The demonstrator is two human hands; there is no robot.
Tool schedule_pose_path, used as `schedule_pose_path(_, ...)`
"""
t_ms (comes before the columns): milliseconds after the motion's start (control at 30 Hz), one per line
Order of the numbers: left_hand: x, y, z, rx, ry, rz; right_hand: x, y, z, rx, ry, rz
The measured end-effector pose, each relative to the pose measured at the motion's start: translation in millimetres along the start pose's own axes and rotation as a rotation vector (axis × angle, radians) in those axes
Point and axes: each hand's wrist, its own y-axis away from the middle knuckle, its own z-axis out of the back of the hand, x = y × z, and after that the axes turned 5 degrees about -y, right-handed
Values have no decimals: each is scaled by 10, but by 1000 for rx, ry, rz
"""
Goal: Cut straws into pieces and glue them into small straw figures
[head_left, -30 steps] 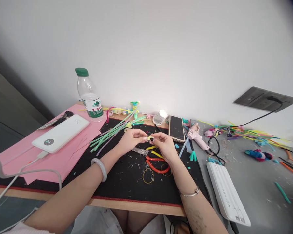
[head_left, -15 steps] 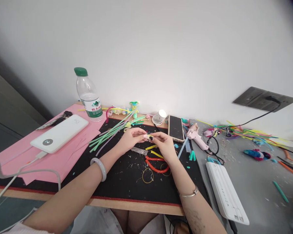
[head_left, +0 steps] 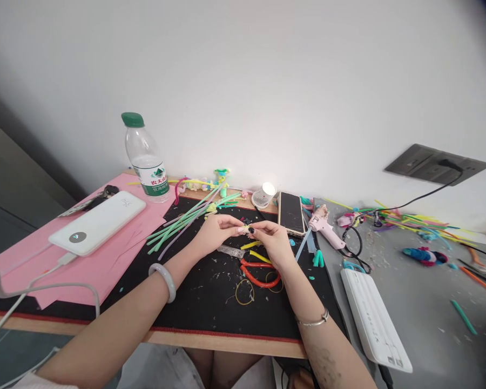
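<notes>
Over the black mat [head_left: 210,310], my left hand [head_left: 215,233] and my right hand [head_left: 274,242] meet fingertip to fingertip. Both are closed in a pinch on a small pale yellow piece [head_left: 246,229], mostly hidden by the fingers; its kind I cannot make out. Right below them lie scissors with red-orange handles [head_left: 263,281], two short yellow pipe cleaner pieces [head_left: 260,257] and thin rubber bands [head_left: 244,292]. A bundle of green and purple pipe cleaners [head_left: 178,227] is spread to the left of my left hand.
Behind are a water bottle [head_left: 149,173], a paper cup [head_left: 263,195] and a phone [head_left: 290,212]. To the right lie a pink glue gun [head_left: 326,229], a white power strip [head_left: 375,319] and more pipe cleaners [head_left: 409,219]. A white power bank [head_left: 99,221] rests on pink paper [head_left: 20,262].
My fingers have shifted slightly around the small pale yellow piece, and less of it shows. The view has moved a little; the things on the table stay in place.
</notes>
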Motion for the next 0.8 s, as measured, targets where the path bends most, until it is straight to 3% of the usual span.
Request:
schedule_pose_path(200,-68,24,-18,-42,-7,44,2,4,-9,6,4,-3)
schedule_pose_path(800,0,-3,4,40,-51,-58,20,5,-26,-30,7,73)
